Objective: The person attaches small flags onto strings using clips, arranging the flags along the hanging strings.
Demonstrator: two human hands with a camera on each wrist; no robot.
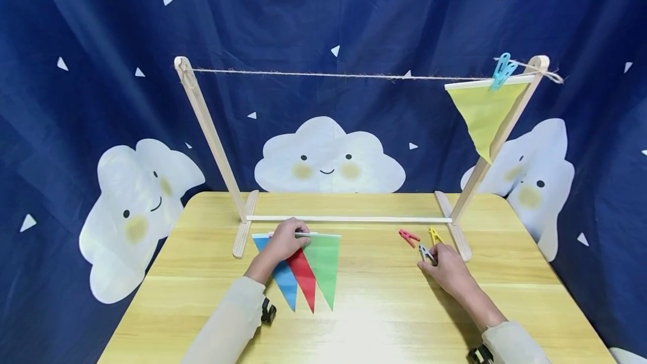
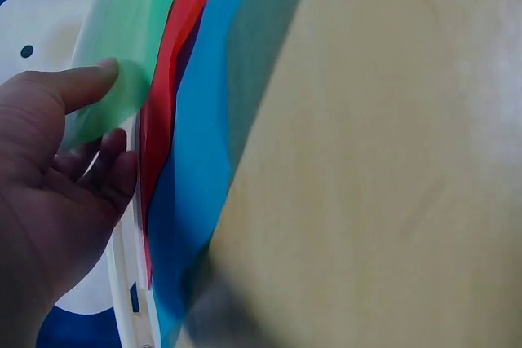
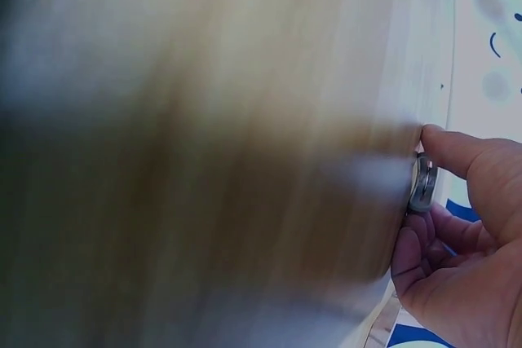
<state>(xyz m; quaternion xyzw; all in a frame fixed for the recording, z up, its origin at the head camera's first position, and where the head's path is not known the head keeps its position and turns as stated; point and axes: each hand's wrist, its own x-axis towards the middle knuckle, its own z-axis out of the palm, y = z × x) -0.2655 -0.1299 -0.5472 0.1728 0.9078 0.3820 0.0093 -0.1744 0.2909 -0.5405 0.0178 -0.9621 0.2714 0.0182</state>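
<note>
Thumb and fingers of my left hand (image 1: pixel 286 243) pinch the white top edge of a green pennant (image 1: pixel 326 265). Overlapping beside it are a red pennant (image 1: pixel 303 275) and a blue pennant (image 1: pixel 286 285), tips pointing toward me. In the left wrist view the green cloth (image 2: pixel 130 79) passes between thumb and fingers, over the red and blue ones. Farther right, my right hand (image 1: pixel 450 271) pinches a grey clothespin (image 1: pixel 424 253) low at the table. A red clothespin (image 1: pixel 409 237) and a yellow clothespin (image 1: pixel 434 235) lie just beyond those fingers.
A wooden frame (image 1: pixel 212 133) stands at the table's back, with a string (image 1: pixel 323 74) across its top. From the string's right end hangs a yellow pennant (image 1: pixel 485 111) under a blue clothespin (image 1: pixel 502 72). Behind is a dark blue curtain (image 1: pixel 328 16).
</note>
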